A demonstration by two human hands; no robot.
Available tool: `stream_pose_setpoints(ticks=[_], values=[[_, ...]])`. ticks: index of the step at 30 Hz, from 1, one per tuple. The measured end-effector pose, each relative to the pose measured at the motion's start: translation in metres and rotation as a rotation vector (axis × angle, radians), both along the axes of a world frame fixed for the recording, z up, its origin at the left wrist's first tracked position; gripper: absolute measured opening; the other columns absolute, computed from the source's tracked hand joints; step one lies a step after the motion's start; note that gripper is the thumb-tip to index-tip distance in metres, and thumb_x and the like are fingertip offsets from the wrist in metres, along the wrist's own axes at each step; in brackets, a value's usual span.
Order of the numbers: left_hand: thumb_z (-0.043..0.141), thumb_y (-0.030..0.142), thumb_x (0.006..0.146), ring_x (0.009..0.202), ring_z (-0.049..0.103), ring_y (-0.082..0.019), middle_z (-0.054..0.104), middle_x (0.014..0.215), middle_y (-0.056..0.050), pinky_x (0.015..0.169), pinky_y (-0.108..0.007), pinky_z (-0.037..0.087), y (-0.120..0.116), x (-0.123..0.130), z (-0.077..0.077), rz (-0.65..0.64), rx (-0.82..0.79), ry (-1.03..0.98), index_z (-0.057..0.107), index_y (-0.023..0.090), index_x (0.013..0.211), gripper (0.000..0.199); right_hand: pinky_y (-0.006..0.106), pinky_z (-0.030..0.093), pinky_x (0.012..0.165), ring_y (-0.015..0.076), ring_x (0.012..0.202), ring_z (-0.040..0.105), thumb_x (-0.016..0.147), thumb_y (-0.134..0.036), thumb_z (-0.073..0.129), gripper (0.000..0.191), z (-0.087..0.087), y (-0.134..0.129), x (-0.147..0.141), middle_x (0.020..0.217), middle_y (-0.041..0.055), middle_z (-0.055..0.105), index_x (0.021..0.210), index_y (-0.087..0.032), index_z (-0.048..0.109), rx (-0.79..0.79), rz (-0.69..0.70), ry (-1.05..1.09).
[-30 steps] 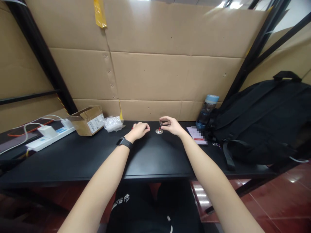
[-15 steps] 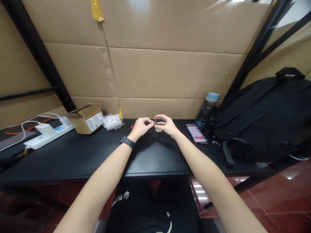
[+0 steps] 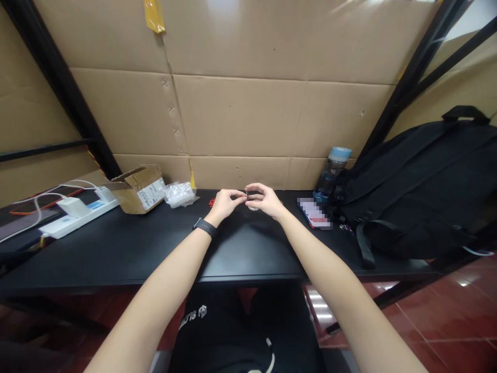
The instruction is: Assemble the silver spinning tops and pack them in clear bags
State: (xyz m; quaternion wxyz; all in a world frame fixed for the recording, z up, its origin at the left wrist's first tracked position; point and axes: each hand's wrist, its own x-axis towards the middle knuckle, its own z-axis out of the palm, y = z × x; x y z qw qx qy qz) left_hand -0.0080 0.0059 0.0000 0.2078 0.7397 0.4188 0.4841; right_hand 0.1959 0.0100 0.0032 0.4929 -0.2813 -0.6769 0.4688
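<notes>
Both hands meet above the far part of the black table (image 3: 248,254). My left hand (image 3: 225,203) is closed in a pinch, its fingertips on something too small to make out. Facing it, my right hand (image 3: 267,200) has its fingers curled around the same spot, also on something I cannot make out. A small clear round object (image 3: 253,209) shows on the table beneath the right fingers, partly hidden. Something red (image 3: 212,202) lies just left of my left hand, mostly covered by it.
On the left are a power strip (image 3: 77,220) with chargers, an opened cardboard box (image 3: 142,194) and clear plastic wrap (image 3: 179,195). To the right are a phone (image 3: 315,213), a water bottle (image 3: 331,173) and a black backpack (image 3: 423,186). Cardboard (image 3: 236,119) backs the table.
The fingertips of my right hand have shifted very slightly to the left. Otherwise both hands hold nearly the same pose.
</notes>
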Motion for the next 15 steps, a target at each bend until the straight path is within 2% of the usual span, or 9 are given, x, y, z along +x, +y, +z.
stream_pose_setpoints(ticks=[10,15], values=[[0.07,0.042,0.088,0.095,0.076,-0.028,0.082,0.099,-0.006,0.094,-0.039,0.054,0.0091,-0.0035,-0.0047,-0.035,0.042,0.069,0.082,0.02,0.092,0.025,0.047,0.062,0.097,0.0259,0.104,0.076,0.056,-0.025,0.095,0.062,-0.001,-0.001,-0.0014,0.129,0.0108,0.071,0.112,-0.022,0.067,-0.02,-0.02,0.0],[0.072,0.036,0.085,0.095,0.076,-0.027,0.082,0.096,-0.007,0.092,-0.037,0.054,0.0101,-0.0017,-0.009,0.013,0.001,0.004,0.081,0.02,0.088,0.019,0.048,0.061,0.099,0.0279,0.11,0.075,0.058,-0.026,0.095,0.059,-0.0044,-0.0008,-0.0049,0.124,0.0109,0.073,0.11,-0.022,0.067,-0.026,-0.024,0.011]])
